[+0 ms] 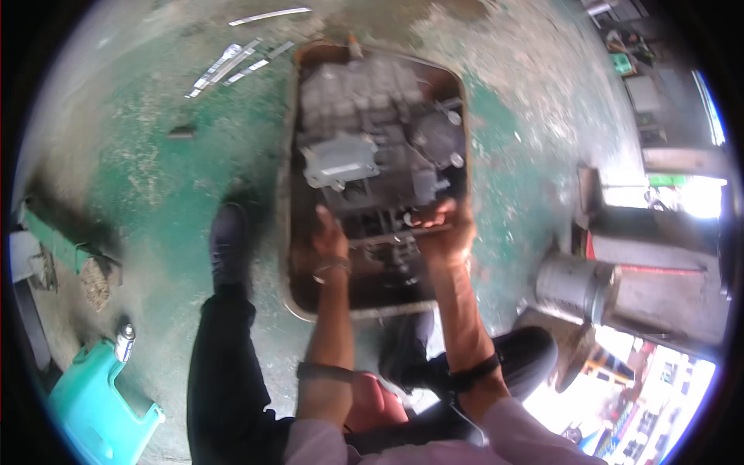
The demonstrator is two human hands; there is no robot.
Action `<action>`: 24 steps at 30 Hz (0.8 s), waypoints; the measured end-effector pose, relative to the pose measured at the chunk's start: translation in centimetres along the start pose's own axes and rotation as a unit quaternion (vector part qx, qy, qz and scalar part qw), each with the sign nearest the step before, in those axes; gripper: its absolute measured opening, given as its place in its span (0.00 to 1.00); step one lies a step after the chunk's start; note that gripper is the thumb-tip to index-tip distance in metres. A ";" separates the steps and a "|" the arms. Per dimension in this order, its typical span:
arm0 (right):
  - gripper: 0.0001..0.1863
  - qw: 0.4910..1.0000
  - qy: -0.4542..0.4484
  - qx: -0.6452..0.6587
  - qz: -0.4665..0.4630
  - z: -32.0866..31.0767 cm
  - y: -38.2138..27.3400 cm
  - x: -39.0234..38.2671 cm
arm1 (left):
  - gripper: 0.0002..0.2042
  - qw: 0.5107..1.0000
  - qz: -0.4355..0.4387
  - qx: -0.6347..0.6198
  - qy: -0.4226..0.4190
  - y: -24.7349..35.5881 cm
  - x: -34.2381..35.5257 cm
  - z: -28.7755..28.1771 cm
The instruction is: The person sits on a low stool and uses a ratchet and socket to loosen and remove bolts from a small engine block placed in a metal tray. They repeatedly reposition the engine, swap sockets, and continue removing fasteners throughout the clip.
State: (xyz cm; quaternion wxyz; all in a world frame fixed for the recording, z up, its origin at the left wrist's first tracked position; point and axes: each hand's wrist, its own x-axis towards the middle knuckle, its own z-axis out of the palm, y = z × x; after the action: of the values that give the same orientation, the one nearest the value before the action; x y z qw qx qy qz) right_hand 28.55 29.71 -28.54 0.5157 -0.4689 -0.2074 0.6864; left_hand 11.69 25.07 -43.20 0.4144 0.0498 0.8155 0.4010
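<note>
A large grey gearbox-like metal casing (360, 97) lies in a deep rectangular metal tray (301, 304) on the floor in front of me. A pale cover (341, 159) sits on its left part, and a round part (440, 139) on its right. Dark inner parts show at its near end. My left hand (332, 236) is at the near left side of the casing, thumb pointing forward, its other fingers mostly hidden. My right hand (453, 236) grips the near right edge, fingers curled inward. Motion blurs the casing and both hands.
Metal strips (232, 66) lie on the floor beyond the tray. A turquoise plastic stool (105, 407) with a spray can (125, 342) stands at the lower left. To the right are a metal drum (570, 287) and cluttered equipment. My shoe (229, 244) is left of the tray.
</note>
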 end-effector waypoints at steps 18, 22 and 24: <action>0.29 0.996 0.074 -0.044 0.008 5.7 -1.5 -1.4 | 0.51 0.971 -0.182 0.018 -0.154 5.1 -2.6 -3.7; 0.19 0.994 0.075 -0.071 0.026 5.5 -1.6 -0.9 | 0.48 0.984 -0.154 0.053 -0.072 5.7 -3.0 -3.1; 0.18 0.995 0.086 -0.004 0.048 5.6 -1.6 -0.8 | 0.45 0.983 -0.154 0.095 -0.022 5.8 -3.1 -2.6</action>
State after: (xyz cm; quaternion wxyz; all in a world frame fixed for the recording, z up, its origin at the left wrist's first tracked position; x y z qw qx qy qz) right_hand 24.64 30.77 -24.31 0.4957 -0.5379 -0.1424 0.6669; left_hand 10.42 26.12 -36.28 0.4827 -0.0284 0.8383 0.2519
